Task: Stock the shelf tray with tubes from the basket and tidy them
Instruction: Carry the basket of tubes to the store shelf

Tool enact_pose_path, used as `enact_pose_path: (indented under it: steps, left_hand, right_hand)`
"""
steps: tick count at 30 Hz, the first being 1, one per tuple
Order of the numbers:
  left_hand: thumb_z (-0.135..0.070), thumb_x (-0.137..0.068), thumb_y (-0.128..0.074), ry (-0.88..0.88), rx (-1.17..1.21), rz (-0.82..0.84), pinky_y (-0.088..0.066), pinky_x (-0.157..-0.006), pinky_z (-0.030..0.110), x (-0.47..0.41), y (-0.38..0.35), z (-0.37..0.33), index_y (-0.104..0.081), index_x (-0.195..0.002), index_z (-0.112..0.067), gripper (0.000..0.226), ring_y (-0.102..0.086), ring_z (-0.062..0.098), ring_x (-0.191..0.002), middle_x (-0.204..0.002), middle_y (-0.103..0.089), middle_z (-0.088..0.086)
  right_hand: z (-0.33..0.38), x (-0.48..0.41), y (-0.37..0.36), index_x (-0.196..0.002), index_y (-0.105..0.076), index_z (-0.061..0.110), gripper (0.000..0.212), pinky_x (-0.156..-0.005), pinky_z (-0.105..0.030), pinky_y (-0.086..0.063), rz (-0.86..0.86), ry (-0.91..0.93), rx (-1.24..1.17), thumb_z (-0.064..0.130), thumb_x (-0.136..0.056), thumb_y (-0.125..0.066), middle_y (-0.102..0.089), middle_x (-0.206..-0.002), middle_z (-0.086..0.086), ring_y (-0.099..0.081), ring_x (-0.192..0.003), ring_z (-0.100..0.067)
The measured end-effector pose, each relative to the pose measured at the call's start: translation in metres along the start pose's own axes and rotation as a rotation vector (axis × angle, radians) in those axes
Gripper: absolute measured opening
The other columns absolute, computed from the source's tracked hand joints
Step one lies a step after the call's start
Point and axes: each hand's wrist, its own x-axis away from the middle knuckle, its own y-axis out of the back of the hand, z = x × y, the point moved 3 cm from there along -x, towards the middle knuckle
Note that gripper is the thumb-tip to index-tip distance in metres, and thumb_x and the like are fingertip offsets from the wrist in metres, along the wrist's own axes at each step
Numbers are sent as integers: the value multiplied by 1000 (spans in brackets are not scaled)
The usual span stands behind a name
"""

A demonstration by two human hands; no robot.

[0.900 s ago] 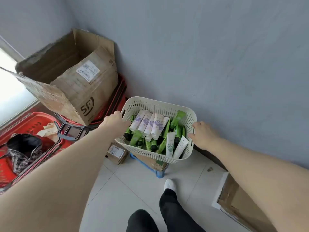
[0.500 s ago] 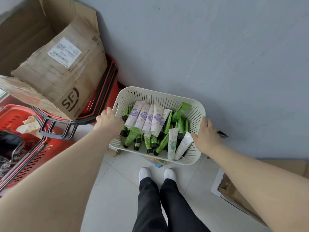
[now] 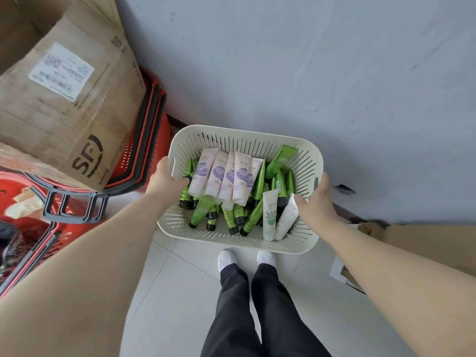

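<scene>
1. The left hand (image 3: 164,180) clamps the basket (image 3: 247,131) at its left rim, thumb hooked inside.
2. The right hand (image 3: 315,202) grips the right rim.
3. The tubes (image 3: 231,186) lie inside, between both hands, long axes running far rim to near rim.

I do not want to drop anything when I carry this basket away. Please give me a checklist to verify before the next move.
1. Left hand grips the left rim of the cream slotted plastic basket: ok.
2. Right hand grips the right rim: ok.
3. Green and white plastic tubes all lie inside, none over the rim: ok.
4. Basket free of whatever stands under it: cannot tell.
5. Shelf tray located: cannot tell, it is not in view.
6. Room to turn: probably not ok, with red plastic shopping baskets close on the left and a brown cardboard box on the right.
</scene>
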Motion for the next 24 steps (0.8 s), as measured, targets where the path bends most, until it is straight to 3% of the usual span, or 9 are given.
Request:
enact_pose_path:
  steps: [3, 7, 11, 15, 18, 24]
  left_hand:
    - [-16, -89, -61, 0, 21, -26, -45, -65, 32, 3, 2, -3, -30, -143, -28, 63, -57, 21, -80, -95, -59, 4]
    - [-17, -89, -62, 44, 61, -67, -47, -79, 39, 17, 14, -1, -28, -147, -26, 68, -58, 26, -97, -120, -59, 8]
    - [-16, -88, -64, 102, 94, -99, -47, -82, 40, 46, 26, 9, -24, -149, -24, 73, -56, 25, -99, -127, -55, 6]
    - [-14, -88, -64, 151, 150, -164, -42, -78, 36, 84, 36, 24, -27, -148, -22, 71, -52, 22, -94, -116, -51, 0]
    - [-14, -88, -64, 217, 210, -239, -41, -78, 34, 120, 40, 40, -29, -147, -23, 69, -50, 20, -92, -109, -47, -2]
    - [-13, -84, -67, 346, 375, -439, -50, -83, 37, 217, 32, 95, -33, -141, -22, 67, -58, 21, -96, -123, -57, 3]
  right_hand:
    - [5, 1, 1, -148, -7, 22, 75, -96, -43, -41, -22, 7, 37, 21, -92, -56, -38, -140, -12, -50, -116, -31]
    - [17, 4, 9, -149, -9, 18, 75, -96, -43, -43, -36, 51, 74, 22, -91, -57, -44, -138, -14, -51, -114, -33]
    - [27, 20, 13, -150, -4, 17, 78, -97, -41, -42, 30, 69, 133, 26, -92, -56, -43, -140, -16, -50, -118, -34]
    - [40, 33, 14, -150, -2, 15, 78, -101, -43, -39, 103, 112, 218, 30, -93, -54, -37, -145, -17, -44, -126, -36]
    - [51, 42, 12, -149, -4, 18, 78, -101, -46, -42, 165, 189, 245, 30, -92, -55, -40, -142, -18, -48, -122, -37]
    - [77, 71, 2, -143, -18, 14, 67, -96, -45, -45, 307, 460, 308, 24, -90, -58, -46, -137, -12, -51, -117, -32]
